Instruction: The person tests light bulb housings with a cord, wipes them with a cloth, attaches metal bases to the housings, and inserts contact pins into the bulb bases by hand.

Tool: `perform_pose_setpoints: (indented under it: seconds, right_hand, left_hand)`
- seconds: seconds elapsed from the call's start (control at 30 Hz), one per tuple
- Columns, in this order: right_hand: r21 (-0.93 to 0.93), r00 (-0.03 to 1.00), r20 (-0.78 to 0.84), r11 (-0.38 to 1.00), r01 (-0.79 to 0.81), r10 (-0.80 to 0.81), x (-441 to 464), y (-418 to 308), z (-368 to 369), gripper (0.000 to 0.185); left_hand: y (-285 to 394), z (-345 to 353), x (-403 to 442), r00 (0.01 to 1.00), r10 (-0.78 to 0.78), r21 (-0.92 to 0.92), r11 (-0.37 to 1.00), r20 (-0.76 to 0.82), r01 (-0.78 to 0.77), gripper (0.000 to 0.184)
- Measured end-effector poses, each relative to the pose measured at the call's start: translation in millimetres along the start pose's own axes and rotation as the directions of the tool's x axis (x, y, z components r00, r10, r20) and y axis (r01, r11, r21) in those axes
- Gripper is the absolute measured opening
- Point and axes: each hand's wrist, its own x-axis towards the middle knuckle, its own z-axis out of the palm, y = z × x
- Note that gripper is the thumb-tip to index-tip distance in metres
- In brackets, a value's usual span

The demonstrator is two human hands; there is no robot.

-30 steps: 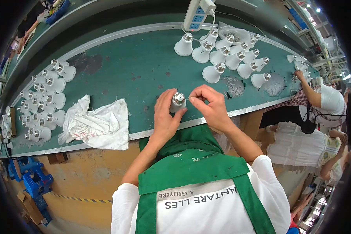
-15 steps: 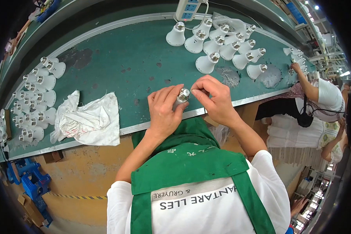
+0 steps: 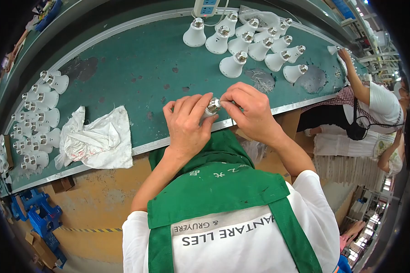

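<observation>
Near the table's front edge, my left hand (image 3: 187, 122) is wrapped round a white bulb with a silver screw cap (image 3: 212, 106). The cap is tilted to the right, and most of the white body is hidden by my fingers. My right hand (image 3: 250, 110) is closed in a pinch, its fingertips at the tip of the cap; whatever is between them is too small to make out. A crumpled white cloth (image 3: 98, 141) lies to the left of my hands. Beyond my right hand, thin pins (image 3: 261, 80) lie in a small heap.
Several white bulbs stand at the back (image 3: 233, 65), and several more at the left (image 3: 50, 117). A power strip (image 3: 206, 7) is at the back edge, near a plastic bag (image 3: 259, 19). A co-worker (image 3: 380, 102) reaches over the table's right end.
The view has shifted, so the table's things appear further left and higher. The bulb in my left hand has gone from upright to tilted right, and my right fingertips have come closer to its cap.
</observation>
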Motion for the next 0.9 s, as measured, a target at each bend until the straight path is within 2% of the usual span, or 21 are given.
perform_pose_setpoints:
  seconds: [0.27, 0.37, 0.63, 0.87, 0.9]
  right_hand:
    - [-0.104, 1.0, 0.028, 0.995, 0.001, 0.002, -5, -5, -8, 0.006]
    - [-0.163, 1.0, 0.011, 0.987, 0.013, -0.011, -7, -4, -7, 0.005]
    - [-0.029, 0.99, -0.134, 0.999, -0.043, 0.038, -9, -1, 6, 0.016]
    - [0.228, 0.955, -0.161, 0.951, -0.21, 0.25, -13, -3, 17, 0.023]
    - [0.219, 0.954, -0.17, 0.954, -0.206, 0.245, -14, -1, 18, 0.024]
  left_hand:
    - [6, 2, 2, 0.996, 0.089, 0.112, 0.99, -0.025, -0.086, 0.048]
    - [5, 6, 3, 0.995, 0.09, 0.096, 0.992, -0.033, -0.087, 0.047]
    - [3, 18, 3, 0.996, -0.081, -0.156, 0.985, -0.026, 0.076, 0.043]
    - [-3, 22, 2, 0.99, -0.139, -0.248, 0.959, 0.016, 0.139, 0.042]
    - [-4, 24, 2, 0.99, -0.14, -0.255, 0.957, 0.013, 0.139, 0.041]
